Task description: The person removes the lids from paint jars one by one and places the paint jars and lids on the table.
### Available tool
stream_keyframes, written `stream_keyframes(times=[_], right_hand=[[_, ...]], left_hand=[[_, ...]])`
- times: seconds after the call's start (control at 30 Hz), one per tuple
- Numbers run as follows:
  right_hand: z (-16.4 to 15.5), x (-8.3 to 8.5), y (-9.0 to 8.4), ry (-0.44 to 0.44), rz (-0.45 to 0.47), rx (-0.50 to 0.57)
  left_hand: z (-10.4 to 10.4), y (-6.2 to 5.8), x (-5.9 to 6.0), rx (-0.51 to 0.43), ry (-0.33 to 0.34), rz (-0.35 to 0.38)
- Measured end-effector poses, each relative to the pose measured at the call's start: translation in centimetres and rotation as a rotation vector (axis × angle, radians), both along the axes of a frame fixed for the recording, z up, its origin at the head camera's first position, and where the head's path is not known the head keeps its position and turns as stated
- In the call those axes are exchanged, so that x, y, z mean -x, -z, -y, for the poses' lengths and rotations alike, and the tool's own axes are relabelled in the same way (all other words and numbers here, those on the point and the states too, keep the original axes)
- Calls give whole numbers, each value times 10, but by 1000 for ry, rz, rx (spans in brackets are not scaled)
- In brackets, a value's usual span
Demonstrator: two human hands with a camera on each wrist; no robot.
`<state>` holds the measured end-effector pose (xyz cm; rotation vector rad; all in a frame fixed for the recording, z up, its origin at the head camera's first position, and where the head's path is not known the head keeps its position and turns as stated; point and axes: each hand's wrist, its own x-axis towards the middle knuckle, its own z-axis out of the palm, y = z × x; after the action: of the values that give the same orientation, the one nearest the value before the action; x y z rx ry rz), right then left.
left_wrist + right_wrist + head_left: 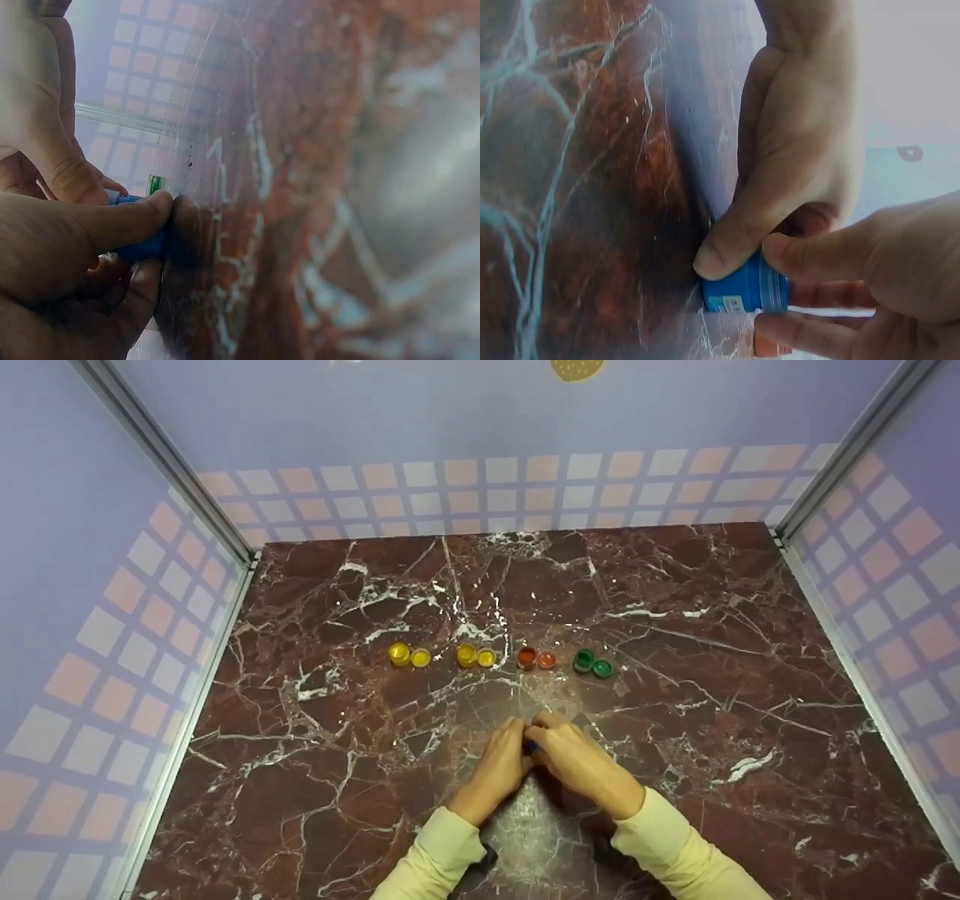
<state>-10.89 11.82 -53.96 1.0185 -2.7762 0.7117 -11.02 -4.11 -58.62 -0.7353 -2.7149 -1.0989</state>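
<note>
A small blue paint pot (731, 289) with a ridged lid (772, 289) and a pale label stands on the table between both hands. My left hand (495, 761) grips its body low down, the thumb along the side close to the tabletop. From the other side my right hand (574, 754) pinches the lid between thumb and fingers. Fingers cover most of the pot in the head view, where only a dark blue bit shows. In the left wrist view the blue body (142, 247) shows between thumb and fingers.
Beyond the hands, a row of open paint pots runs across the table: a yellow pot (399, 654), another yellow pot (466, 655), a red-orange pot (527, 658) and a green pot (584, 660). Each has its lid beside it. Checkered walls (525, 487) enclose the marbled table (300, 780).
</note>
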Motion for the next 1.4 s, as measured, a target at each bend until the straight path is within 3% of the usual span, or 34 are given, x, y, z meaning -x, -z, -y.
stream_keyframes(times=[0.17, 0.4, 0.63, 0.87, 1.0, 1.17, 1.27, 1.4], right_hand=[[-5, 4, 1, -67, 7, -3], [-10, 7, 1, -123, -12, -24], [-13, 7, 6, -150, -75, -11], [-19, 5, 12, -120, 43, 135], [-20, 5, 14, -10, 76, 276], [-17, 9, 12, 302, 41, 451], [-14, 8, 9, 460, 69, 429], [-8, 2, 7, 501, 150, 345]], left_hand=[[-1, -1, 1, 3, -9, 13], [-2, -2, 1, -19, -27, 101], [-3, -2, 2, -18, -35, 98], [-2, -2, 2, -7, -37, 75], [-3, 0, 2, -13, -37, 68], [-3, -1, 3, -34, -44, 96], [-4, -2, 2, -40, -47, 120], [-4, -3, 2, -43, -47, 130]])
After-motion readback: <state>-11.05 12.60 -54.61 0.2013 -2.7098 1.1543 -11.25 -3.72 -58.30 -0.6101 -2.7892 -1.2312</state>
